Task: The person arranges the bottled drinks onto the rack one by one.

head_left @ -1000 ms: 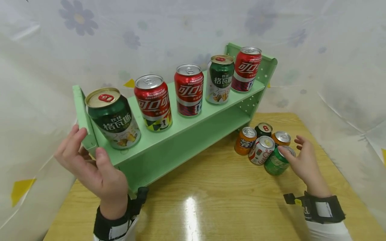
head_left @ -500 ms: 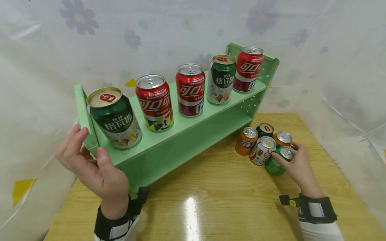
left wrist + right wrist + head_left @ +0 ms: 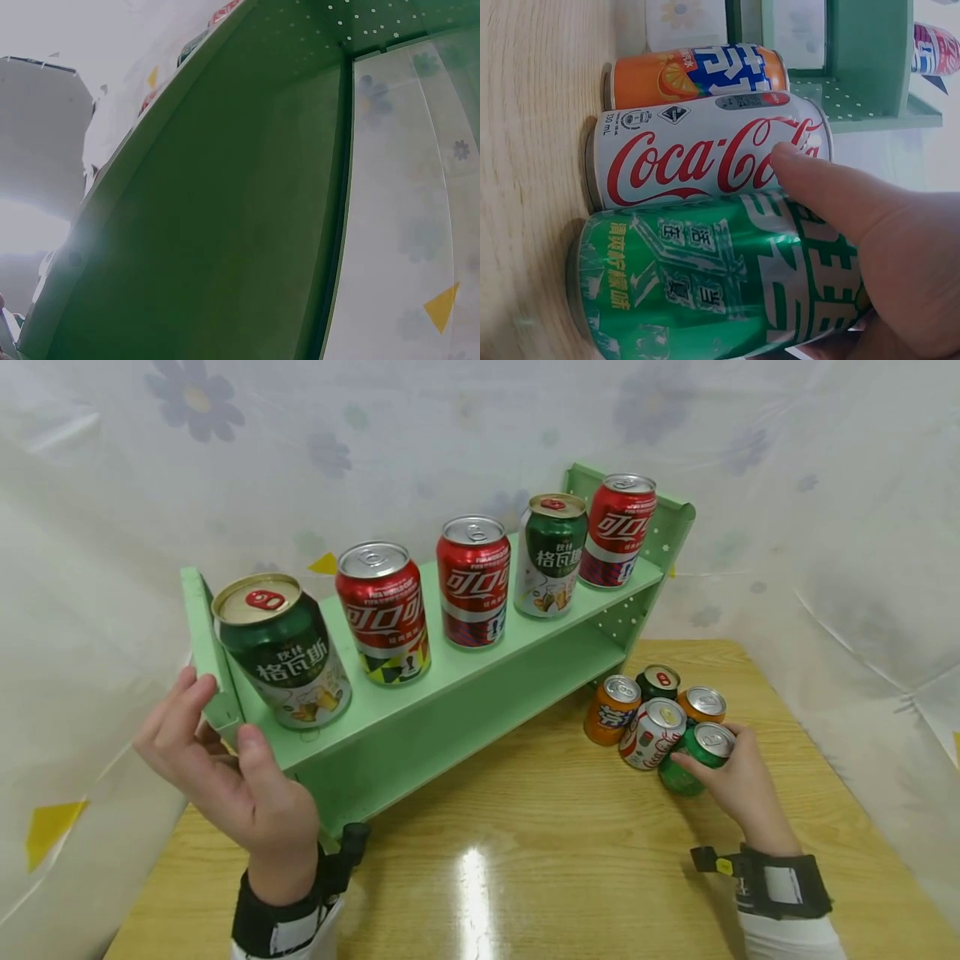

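- A pale flowered sheet (image 3: 420, 427) is hanging across the top of the head frame and down both sides
- A wooden table (image 3: 570, 860) is spreading over the lower part, catching a bright glare at bottom centre
- A green shelf (image 3: 450, 718) is standing on it, slanting from centre left to upper right
- The left hand (image 3: 232, 768) is staying empty at lower left, its thumb and fingers spreading wide about the shelf's left end; whether they are touching it, one cannot tell
- The right hand (image 3: 742, 785) is holding a green can (image 3: 697, 277) at right of the frame in a narrow grip, thumb on the near side
- Five cans are standing upright along the shelf top; from left to right, a kvass can (image 3: 281, 652), a red can (image 3: 382, 618), a second red can (image 3: 472, 585), another kvass can (image 3: 553, 560) and a third red can (image 3: 618, 535)
- Right of centre, the green can is standing on the table in a cluster, just beside a white Coca-Cola can (image 3: 651, 739); an orange can (image 3: 611, 718), a dark can (image 3: 658, 681) and a second orange can (image 3: 703, 703) are standing near
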`<move>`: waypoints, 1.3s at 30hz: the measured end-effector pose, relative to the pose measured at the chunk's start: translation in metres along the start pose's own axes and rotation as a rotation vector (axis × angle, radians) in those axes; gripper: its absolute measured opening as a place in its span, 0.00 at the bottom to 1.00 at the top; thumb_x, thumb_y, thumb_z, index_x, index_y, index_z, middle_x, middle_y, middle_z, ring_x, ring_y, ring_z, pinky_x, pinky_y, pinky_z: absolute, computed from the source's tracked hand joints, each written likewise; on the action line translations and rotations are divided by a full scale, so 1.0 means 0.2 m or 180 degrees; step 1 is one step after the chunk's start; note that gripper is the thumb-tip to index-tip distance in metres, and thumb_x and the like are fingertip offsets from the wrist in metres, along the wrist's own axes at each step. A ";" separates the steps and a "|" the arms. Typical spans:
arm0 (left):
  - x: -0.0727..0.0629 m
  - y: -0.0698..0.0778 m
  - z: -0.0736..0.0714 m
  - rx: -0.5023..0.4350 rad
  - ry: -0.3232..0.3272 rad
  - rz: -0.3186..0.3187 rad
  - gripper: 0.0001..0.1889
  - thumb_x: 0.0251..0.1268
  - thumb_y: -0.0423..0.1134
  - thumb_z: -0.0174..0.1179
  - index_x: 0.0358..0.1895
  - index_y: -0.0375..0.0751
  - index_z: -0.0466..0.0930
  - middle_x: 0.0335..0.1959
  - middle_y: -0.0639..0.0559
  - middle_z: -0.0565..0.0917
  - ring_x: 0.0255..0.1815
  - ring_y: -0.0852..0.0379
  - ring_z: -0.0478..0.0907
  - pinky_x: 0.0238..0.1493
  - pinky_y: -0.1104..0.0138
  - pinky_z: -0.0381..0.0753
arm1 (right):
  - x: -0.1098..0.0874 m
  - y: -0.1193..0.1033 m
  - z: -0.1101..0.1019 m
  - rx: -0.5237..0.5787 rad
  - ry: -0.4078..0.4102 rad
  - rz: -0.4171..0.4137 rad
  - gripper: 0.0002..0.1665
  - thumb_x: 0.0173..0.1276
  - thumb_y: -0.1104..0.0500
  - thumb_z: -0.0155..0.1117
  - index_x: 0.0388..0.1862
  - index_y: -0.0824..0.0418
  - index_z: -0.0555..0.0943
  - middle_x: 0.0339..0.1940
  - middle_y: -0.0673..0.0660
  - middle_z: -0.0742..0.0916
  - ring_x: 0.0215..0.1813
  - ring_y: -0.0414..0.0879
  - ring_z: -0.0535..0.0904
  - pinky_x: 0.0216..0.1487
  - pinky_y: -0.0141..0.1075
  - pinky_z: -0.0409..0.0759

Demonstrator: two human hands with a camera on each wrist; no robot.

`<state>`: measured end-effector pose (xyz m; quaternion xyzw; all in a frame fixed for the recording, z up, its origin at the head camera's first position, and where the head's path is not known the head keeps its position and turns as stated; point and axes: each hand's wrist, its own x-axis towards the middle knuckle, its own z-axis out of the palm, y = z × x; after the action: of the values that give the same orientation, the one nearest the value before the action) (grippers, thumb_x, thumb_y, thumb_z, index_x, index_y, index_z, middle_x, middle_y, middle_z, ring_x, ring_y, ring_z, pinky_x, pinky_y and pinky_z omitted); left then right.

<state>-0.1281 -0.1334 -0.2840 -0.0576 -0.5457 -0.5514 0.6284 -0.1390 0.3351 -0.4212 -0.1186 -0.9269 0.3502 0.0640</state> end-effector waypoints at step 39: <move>0.00 0.01 0.00 0.0008 0.0069 0.0002 0.19 0.55 0.26 0.42 0.49 0.22 0.73 0.54 0.38 0.71 0.65 0.42 0.65 0.54 0.68 0.67 | -0.03 0.06 -0.02 0.0023 0.0235 0.0363 0.55 0.66 0.36 0.69 0.73 0.76 0.63 0.64 0.79 0.77 0.61 0.73 0.76 0.53 0.62 0.78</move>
<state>-0.1269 -0.1317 -0.2835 -0.0510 -0.5396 -0.5510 0.6345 -0.1310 0.3454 -0.4269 -0.1838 -0.9144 0.3519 0.0785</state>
